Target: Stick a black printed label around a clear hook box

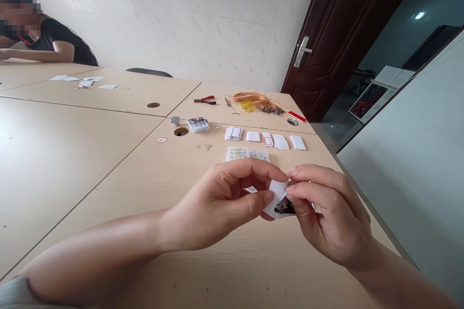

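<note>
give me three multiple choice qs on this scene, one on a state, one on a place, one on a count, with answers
1. What state is the white paper slip in?
A. Lying flat on the table
B. Pinched above the table between the left hand and right hand
C. Crumpled on the floor

2. Where do the red-handled pliers lie?
A. On the table, left of the copper-coloured wire bundle
B. On the floor
C. In the right hand

3. How many white cards lie in the row beyond the hands?
A. Three
B. Four
C. Five

Answers:
1. B, fingers of both hands grip it clear of the tabletop.
2. A, they lie at the table's far side beside the wire.
3. C, five sit side by side.
</note>
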`<state>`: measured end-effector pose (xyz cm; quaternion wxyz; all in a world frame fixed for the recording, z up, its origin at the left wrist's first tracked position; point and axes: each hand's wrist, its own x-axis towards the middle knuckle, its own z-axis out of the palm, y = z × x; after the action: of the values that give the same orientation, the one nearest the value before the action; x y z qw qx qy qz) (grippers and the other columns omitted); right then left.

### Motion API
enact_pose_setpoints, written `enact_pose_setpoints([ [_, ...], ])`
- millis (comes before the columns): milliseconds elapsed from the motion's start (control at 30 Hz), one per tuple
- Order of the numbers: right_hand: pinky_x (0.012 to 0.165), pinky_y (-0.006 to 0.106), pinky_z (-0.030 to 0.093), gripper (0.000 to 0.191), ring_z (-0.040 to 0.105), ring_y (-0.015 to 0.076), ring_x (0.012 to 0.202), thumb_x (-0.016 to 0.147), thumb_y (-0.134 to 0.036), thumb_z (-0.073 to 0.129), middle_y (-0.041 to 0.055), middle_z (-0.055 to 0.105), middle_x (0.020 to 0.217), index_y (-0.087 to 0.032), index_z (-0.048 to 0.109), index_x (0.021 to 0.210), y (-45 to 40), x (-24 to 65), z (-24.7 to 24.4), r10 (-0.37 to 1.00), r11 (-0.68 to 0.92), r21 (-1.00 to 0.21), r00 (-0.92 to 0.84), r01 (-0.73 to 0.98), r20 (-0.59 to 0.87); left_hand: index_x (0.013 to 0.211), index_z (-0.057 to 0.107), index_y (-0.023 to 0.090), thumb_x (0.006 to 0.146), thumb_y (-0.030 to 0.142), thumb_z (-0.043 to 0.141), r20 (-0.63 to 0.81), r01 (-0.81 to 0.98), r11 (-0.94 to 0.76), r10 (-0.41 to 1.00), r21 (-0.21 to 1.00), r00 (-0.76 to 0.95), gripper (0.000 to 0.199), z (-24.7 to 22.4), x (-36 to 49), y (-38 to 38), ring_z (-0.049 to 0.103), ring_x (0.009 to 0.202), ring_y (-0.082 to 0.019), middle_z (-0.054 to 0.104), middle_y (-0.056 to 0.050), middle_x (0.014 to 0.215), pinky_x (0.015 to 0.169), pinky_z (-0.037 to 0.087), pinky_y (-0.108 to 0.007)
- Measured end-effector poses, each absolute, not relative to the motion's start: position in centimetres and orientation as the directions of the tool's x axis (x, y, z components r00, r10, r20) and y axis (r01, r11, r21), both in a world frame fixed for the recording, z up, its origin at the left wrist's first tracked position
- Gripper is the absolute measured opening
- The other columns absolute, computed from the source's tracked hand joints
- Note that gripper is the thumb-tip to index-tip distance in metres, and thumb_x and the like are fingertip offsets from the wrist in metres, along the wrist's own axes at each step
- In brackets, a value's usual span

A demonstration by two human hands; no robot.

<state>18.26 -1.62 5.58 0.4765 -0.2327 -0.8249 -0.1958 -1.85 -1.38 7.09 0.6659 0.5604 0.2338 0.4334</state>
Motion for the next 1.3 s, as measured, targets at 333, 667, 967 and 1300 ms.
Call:
enact_pose_setpoints([
  [333,0.072,0.032,0.067,0.044,0.074,0.02,0.093,0.09,-0.01,0.066,0.0075,0.073,0.108,-0.024,0.057,0.131,-1.4,18.9,4.8,0.36,0.868,-0.177,-0.344,0.464,0.867,0.094,0.071,0.022,0.086,0.005,0.066,0.349,-0.24,-0.27,0.845,0.932,0.405,0.02,6.7,-1.9,-1.8,0.067,0.071,-0.008,0.071,0.002,0.087,0.066,0.061,-0.016],
  [667,0.078,0.021,0.066,0.038,0.076,0.0143,0.089,0.089,-0.009,0.07,0.0007,0.078,0.102,-0.027,0.065,0.122,-2.7,18.8,4.8,0.587,0.775,-0.469,-0.208,0.425,0.782,0.099,0.068,0.021,0.092,0.012,0.067,0.529,0.008,-0.576,0.758,0.818,0.382,0.011,6.1,-2.3,-1.1,0.068,0.084,-0.01,0.071,0.0,0.091,0.077,0.06,-0.019],
  [967,0.081,0.017,0.062,0.039,0.074,0.011,0.089,0.089,-0.005,0.066,-0.0016,0.076,0.101,-0.025,0.062,0.123,-3.0,18.4,5.1,0.53,0.819,-0.388,-0.3,0.422,0.793,0.087,0.068,0.022,0.089,0.01,0.07,0.648,0.194,-0.715,0.694,0.672,0.313,0.012,6.3,-1.9,-0.8,0.069,0.089,-0.014,0.073,-0.003,0.096,0.075,0.059,-0.022],
  [1300,0.08,0.01,0.058,0.025,0.071,0.0052,0.086,0.094,-0.016,0.067,-0.0072,0.074,0.097,-0.034,0.063,0.111,-3.6,18.3,6.2,0.795,0.607,-0.718,-0.279,0.341,0.54,0.095,0.063,0.018,0.094,0.0,0.058,0.812,0.335,-0.898,0.413,0.287,0.411,0.019,5.0,-2.5,-0.6,0.072,0.09,-0.012,0.071,-0.009,0.111,0.081,0.06,-0.021],
])
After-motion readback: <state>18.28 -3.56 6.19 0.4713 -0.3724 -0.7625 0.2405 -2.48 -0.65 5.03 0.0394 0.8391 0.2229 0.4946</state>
